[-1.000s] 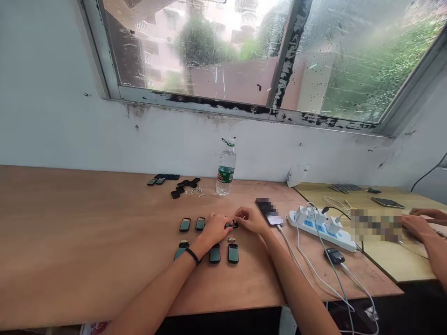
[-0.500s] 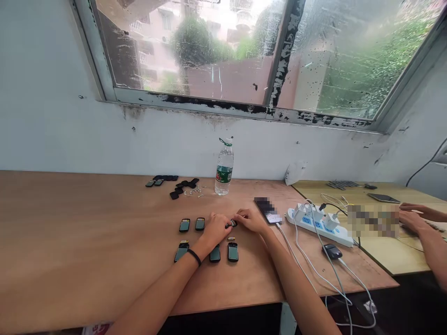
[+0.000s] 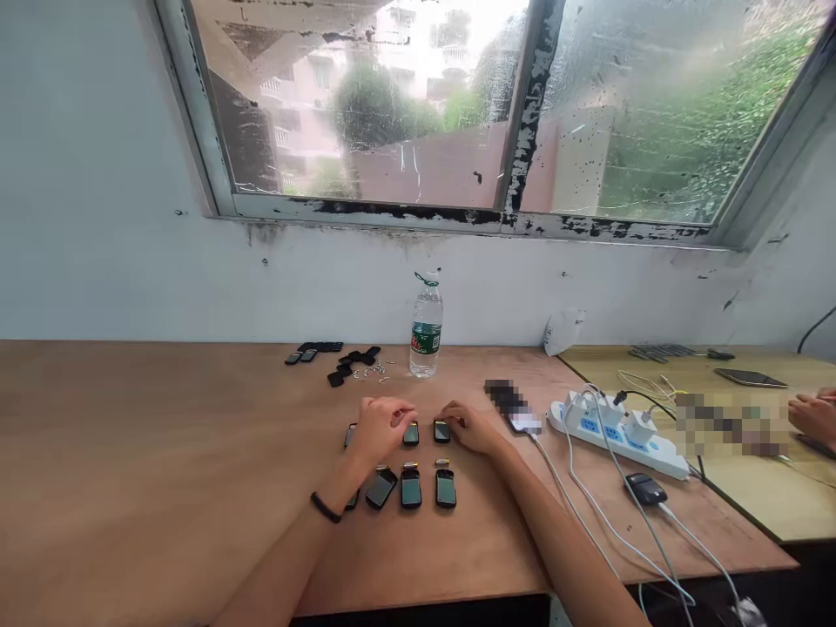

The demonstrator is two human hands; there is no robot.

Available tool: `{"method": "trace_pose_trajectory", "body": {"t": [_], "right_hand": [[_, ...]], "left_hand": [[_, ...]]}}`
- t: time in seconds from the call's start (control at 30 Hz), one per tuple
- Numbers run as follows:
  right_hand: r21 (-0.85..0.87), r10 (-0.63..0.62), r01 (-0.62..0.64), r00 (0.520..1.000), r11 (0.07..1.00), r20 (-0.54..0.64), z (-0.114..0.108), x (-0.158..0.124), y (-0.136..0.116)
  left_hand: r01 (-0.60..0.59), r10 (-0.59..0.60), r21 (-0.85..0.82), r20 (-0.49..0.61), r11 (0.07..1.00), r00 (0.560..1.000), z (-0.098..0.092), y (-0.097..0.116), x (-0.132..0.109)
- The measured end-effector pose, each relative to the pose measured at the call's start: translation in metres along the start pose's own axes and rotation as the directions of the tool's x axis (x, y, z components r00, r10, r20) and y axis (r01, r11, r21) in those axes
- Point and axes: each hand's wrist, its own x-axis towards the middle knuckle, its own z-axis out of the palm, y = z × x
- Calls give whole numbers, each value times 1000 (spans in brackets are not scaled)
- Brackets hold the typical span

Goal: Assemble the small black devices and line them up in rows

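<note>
– Small black devices (image 3: 411,489) lie in two rows on the table (image 3: 163,453). Hazard?
– Left hand (image 3: 382,427) covers some, fingers curled, hold unclear; right hand (image 3: 471,427) rests beside one, fingers loose. Dragging either hand could scatter the rows.

No wording could be read anywhere. The water bottle (image 3: 426,326) carried a green and red label (image 3: 425,337), but its print was too small to make out. The phone (image 3: 513,406) beside the power strip (image 3: 617,428) was blurred, and the small dark devices (image 3: 411,488) showed no legible marks.
</note>
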Motion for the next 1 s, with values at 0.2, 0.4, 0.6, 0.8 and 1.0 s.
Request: {"method": "trace_pose_trajectory", "body": {"t": [0.2,0.4,0.6,0.8,1.0], "right_hand": [[15,-18,18,999,1000,-27,2,2,-8],[71,-86,97,985,993,-147,8,16,-63],[-54,-221,248,926,967,307,60,49,-131],[-136,-302,395,845,908,441,101,63,-134],[-111,-285,363,857,925,429,97,57,-131]], "left_hand": [[134,-133,-14,24,991,991,-39,-33,-78],[284,-285,-22,-37,959,958,-27,-39,-143],[263,-256,72,-94,962,962,-11,-35,-151],[223,-215,102,-77,970,973,-12,-35,-157],[221,-213,73,-98,973,972,-16,-34,-154]]}}
